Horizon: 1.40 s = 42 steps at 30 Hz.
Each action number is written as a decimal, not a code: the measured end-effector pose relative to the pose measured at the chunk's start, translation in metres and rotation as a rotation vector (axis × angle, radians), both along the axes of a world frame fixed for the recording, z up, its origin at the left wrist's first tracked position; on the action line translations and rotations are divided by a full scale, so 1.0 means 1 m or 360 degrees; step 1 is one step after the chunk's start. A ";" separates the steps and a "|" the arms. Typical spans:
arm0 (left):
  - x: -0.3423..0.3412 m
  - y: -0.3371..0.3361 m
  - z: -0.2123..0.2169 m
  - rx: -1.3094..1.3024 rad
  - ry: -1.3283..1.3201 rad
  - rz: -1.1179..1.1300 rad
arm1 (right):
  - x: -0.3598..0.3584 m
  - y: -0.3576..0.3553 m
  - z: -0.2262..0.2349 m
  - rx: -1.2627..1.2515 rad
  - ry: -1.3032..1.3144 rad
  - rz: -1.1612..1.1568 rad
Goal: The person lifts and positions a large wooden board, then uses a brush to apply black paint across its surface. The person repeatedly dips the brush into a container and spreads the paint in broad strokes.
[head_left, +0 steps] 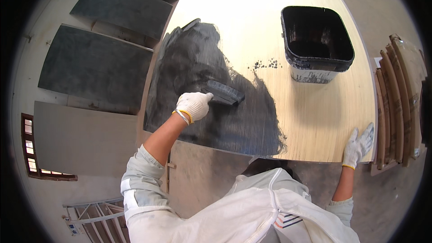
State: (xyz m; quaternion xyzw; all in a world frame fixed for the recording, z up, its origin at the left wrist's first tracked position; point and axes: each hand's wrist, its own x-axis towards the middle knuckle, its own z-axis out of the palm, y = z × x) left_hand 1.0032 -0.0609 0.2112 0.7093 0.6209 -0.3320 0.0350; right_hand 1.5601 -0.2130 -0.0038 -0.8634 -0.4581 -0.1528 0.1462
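Okay, two hands in view, both in white knit gloves with yellow cuff edges. Left hand is closed around one end of one wide, flat brush, blackened all over, lying against the wet-looking dark coating. Right hand is spread, palm down, holding nothing, on the near right corner of the surface; its glove has grey smudges on the fingers.

Surface: one, pale wood grain. One continuous dark coating patch, left and near-left part, ragged right edge, streaky; far and right areas are bare wood. One cluster of small dark spots between coating and bucket, too many to count cleanly.

One bucket, open top, rounded-square rim, upright on the right half, well apart from the brush. Inside dark, outer wall light with black drips; fill level can't be told.

Left side: two dark panels mostly visible, plus one lighter grey panel nearer. One brown-framed window, one metal frame below. Right side: several upright brown cardboard pieces, overlapping, exact count unclear. One light jacket on the wearer.
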 end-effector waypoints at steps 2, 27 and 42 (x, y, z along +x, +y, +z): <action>-0.014 0.022 0.006 -0.0004 -0.0045 -0.0015 | 0.001 -0.001 0.000 -0.0008 -0.0007 -0.0007; -0.067 0.083 0.015 -0.0075 0.0008 -0.0278 | 0.000 -0.008 0.005 -0.0012 0.0015 0.0017; -0.063 0.050 0.023 -0.0252 0.0101 0.0022 | 0.001 -0.006 0.004 -0.0056 -0.0012 -0.0021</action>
